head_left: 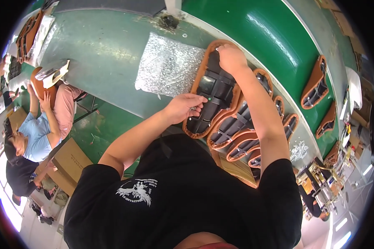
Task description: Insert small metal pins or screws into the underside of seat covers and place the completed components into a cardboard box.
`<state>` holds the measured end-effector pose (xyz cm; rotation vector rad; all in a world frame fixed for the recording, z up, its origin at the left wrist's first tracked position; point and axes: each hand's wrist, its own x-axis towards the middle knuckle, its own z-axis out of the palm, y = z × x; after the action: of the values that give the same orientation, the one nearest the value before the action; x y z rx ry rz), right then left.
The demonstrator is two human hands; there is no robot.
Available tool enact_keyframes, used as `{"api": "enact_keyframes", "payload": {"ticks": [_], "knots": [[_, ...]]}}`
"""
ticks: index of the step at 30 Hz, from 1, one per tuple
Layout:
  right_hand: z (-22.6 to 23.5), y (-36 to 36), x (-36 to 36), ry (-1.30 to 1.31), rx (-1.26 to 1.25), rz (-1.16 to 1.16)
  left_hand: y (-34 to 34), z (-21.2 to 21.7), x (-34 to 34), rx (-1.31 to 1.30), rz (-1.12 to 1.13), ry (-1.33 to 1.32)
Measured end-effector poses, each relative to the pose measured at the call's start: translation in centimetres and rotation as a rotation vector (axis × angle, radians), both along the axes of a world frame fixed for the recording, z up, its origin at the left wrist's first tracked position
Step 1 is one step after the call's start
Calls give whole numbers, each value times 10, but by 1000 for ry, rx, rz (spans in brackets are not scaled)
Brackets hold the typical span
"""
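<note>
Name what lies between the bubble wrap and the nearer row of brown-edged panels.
The head view shows one brown-edged panel, black side showing, between the bubble wrap and the row of panels, with the left hand and right hand at it.

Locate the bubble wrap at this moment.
In the head view, the bubble wrap lies on the grey-green table, upper middle and slightly left of centre, immediately left of the brown-rimmed black panel and beyond the left hand.

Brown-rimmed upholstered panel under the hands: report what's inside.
Inside the brown-rimmed panel is a black liner, with a small green spot near the left hand. The right hand hides part of the far end; anything beneath the liner is covered.
</note>
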<state>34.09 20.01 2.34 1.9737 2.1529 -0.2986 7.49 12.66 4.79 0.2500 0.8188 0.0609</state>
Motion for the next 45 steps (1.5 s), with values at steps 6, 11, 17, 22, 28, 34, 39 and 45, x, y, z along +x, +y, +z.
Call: {"api": "enact_keyframes", "payload": {"ticks": [6,11,17,22,28,34,39,45], "knots": [[50,-43,-11,587,164,-197,5,15,11,-18,54,57],[102,-121,-63,646,140,-73,3,22,34,-88,310,26],[84,-148,-65,533,348,-115,3,23,50,-23,199,27],[77,-150,-52,638,262,-176,4,20,52,-22,149,-19],[69,-134,-20,1063,162,-657,11,9,45,133,63,37],[4,-96,58,800,220,-663,0,11,32,121,-186,94],[-9,-73,67,530,287,-523,-23,8,17,-7,-213,43],[-30,-69,70,447,411,-329,-31,3,11,-39,-203,-18]]}}
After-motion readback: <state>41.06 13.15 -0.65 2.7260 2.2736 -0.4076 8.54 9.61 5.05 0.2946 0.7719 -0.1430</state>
